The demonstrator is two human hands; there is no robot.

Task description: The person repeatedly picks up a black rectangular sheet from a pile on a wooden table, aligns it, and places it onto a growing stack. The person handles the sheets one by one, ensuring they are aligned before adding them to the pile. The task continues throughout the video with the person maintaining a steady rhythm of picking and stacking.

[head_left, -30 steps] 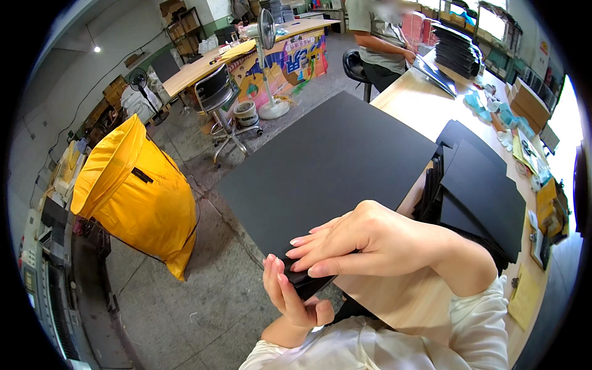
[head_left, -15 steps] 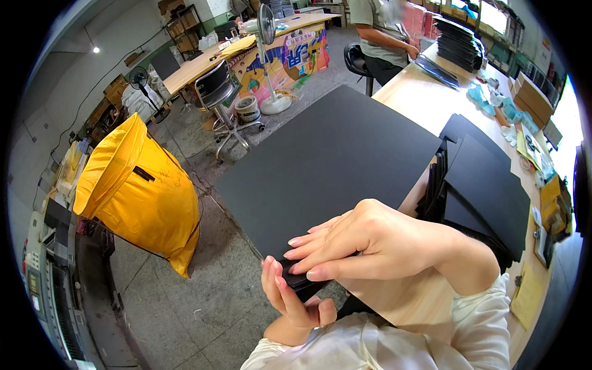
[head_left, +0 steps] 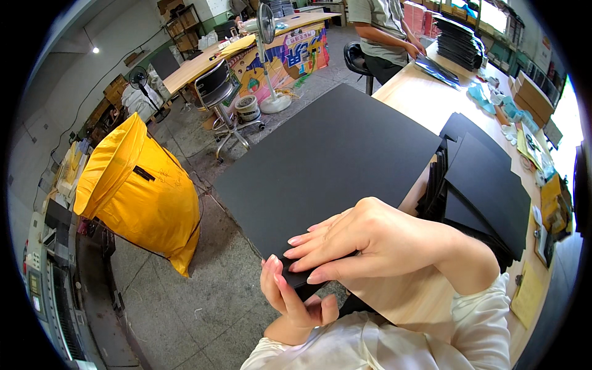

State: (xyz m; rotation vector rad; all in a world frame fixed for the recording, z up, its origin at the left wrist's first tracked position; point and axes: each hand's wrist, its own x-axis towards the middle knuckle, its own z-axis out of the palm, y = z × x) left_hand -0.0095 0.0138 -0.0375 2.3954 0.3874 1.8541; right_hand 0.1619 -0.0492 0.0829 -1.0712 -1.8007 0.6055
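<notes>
From my distant place I see a wide black sheet (head_left: 327, 160) in the middle, between the far table edge and the two hands; I cannot tell if it is one layer or several. The right hand (head_left: 382, 243) is open and lies palm down on its near corner, with fingers extended to the left. The left hand (head_left: 299, 302) is at the same corner, its fingers bent upward and touching the edge; I cannot tell how firmly it grips. To the right, on the pale wooden table (head_left: 394, 302), there is an uneven pile of black boards (head_left: 481, 179). On the left, a yellow bag (head_left: 142, 197) stands on the grey floor (head_left: 228, 296). At the far side sits a co-worker (head_left: 379, 43).
</notes>
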